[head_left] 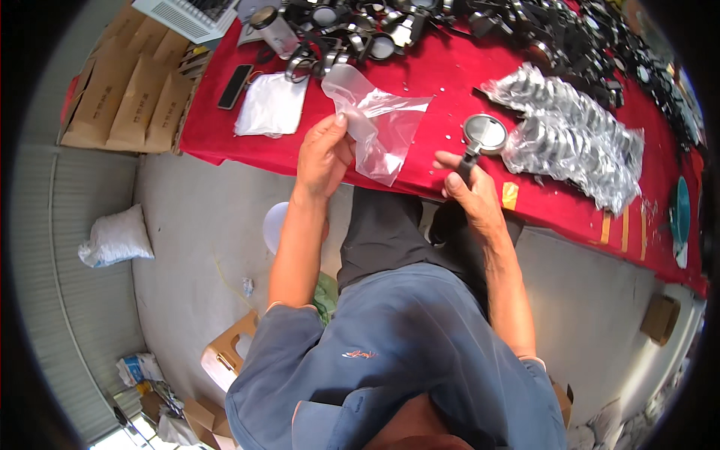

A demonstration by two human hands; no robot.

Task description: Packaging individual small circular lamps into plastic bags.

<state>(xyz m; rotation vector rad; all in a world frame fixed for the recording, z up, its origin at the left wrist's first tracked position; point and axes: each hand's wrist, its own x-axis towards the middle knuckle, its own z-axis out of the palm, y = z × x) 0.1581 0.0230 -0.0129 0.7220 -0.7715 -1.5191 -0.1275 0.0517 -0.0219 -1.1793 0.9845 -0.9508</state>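
Observation:
My left hand pinches the edge of a clear plastic bag above the table's front edge. The bag hangs loose and spread out to the right of my fingers. To its right, my right hand grips the black handle of a round metal piece, which looks like a coffee portafilter. Its shiny, dark-rimmed round head points away from me. Close by on the right lie rows of similar round pieces wrapped in clear plastic. A stack of white, flat bags or sheets rests left of my left hand.
Many loose metal and black parts crowd the back of the red-covered table. A phone and a clear jar are at the left. Cardboard boxes stand beyond. A green bowl sits far right. A white sack lies on the floor.

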